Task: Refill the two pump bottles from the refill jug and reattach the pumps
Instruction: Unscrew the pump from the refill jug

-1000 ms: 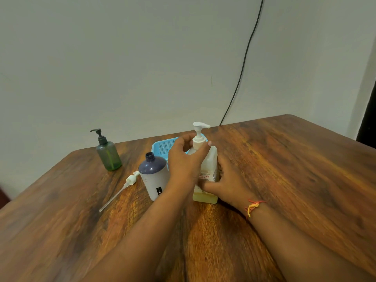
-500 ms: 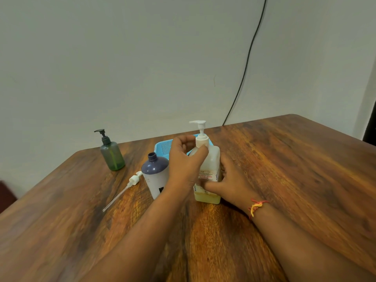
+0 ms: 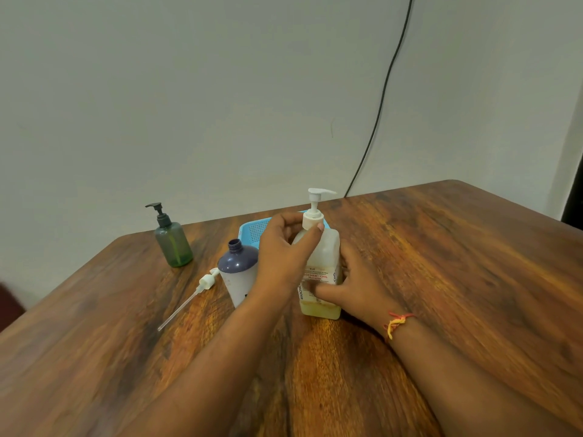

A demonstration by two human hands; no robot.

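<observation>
A translucent square bottle [image 3: 328, 247] with yellowish liquid low inside stands at the table's middle, and a white pump [image 3: 314, 209] sits in its neck. My left hand [image 3: 280, 253] pinches the pump's collar between thumb and fingers. My right hand [image 3: 356, 288] grips the bottle's lower body from the right. Left of it stands an open purple-topped white bottle [image 3: 238, 272] with no pump. Its white pump with a long tube [image 3: 192, 294] lies on the table beside it. A small green bottle [image 3: 173, 244] with a black pump stands further left.
A light blue plastic basket [image 3: 252, 228] sits behind the bottles, partly hidden by my left hand. The wooden table [image 3: 441, 279] ends near the wall at the back. A black cable [image 3: 378, 121] hangs down the wall.
The white pump's nozzle has turned: it pointed right, then left, and now points right again while my left hand stays on the collar. My right hand has kept hold of the bottle.
</observation>
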